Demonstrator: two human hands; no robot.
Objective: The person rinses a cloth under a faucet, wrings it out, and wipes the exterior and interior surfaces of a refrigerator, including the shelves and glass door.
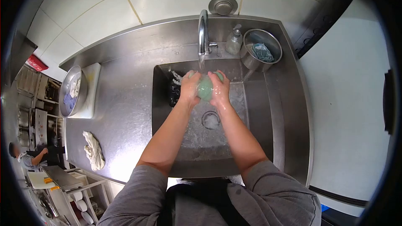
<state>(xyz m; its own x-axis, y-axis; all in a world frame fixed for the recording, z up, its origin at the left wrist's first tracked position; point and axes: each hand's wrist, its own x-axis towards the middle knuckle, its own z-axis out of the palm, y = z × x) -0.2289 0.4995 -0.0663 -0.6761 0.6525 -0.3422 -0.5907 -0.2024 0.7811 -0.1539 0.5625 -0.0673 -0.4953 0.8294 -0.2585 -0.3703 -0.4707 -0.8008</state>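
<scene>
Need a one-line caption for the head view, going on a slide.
Left hand and right hand clasp a pale green wad under the faucet, over the steel sink.

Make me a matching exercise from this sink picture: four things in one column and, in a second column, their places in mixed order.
Things
1. green object
2. white rag
3. blue cloth
4. soap bottle

Places
a. inside the pot
b. held between the left hand and the right hand, under the tap
c. standing between tap and pot
d. on the counter, left of the sink

Pairs: 1-b, 2-d, 3-a, 4-c
</scene>
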